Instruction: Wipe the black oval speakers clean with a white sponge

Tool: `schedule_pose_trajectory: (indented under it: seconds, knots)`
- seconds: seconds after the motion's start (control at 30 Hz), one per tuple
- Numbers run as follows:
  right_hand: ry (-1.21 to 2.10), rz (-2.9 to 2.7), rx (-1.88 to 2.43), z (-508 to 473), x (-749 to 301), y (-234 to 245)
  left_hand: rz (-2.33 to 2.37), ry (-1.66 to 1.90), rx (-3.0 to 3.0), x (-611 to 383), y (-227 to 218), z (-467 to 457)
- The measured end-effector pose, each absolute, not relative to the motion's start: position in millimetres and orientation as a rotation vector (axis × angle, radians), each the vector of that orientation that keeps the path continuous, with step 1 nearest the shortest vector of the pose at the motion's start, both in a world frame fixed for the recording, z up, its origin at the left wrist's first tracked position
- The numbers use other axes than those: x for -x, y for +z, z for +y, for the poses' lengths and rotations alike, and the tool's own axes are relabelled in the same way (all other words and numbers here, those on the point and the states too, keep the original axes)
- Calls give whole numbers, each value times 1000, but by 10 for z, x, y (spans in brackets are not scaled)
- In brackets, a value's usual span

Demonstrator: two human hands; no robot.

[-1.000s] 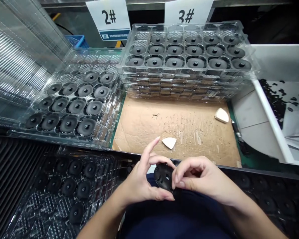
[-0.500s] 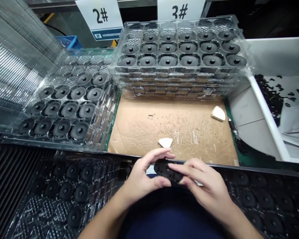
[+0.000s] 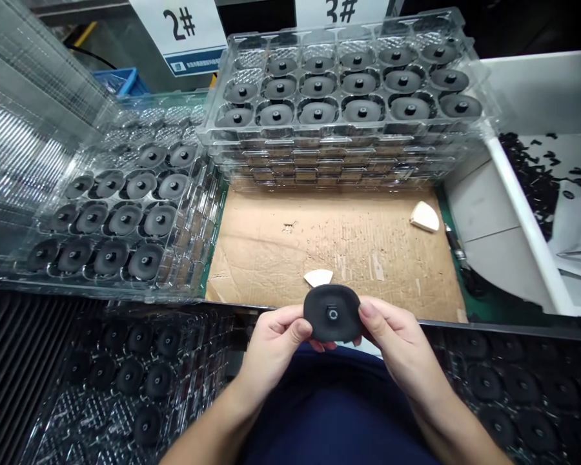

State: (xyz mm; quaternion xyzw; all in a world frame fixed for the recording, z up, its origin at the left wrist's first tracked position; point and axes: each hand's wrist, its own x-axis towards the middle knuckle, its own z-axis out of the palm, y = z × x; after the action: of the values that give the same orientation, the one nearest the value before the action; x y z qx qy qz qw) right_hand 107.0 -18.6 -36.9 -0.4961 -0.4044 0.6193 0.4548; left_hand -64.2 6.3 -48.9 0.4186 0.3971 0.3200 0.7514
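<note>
A round black disc part with a small centre hole is held up between both hands, its flat face toward me. My left hand pinches its left edge with thumb and fingers. My right hand grips its right edge, thumb on the front. Both hands hover over my lap, just in front of the brown cardboard sheet. A small white wedge lies on the cardboard right behind the disc.
Clear plastic trays filled with black discs stand at the left and stacked at the back. More trays of discs lie low at the left and right. A white bin with black scraps is at the right. Another white wedge lies on the cardboard.
The disc has been turned from lying edge-on between the fingers to facing me, and raised slightly. My right hand has shifted from on top of it to its right edge.
</note>
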Motion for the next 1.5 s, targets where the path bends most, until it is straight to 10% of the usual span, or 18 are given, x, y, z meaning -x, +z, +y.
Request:
schedule_pose_trajectory:
  seconds: [1.5]
  knots:
    - [1570,-903,1268,-221,-1009,-604,977,869,-708,608,-510,89]
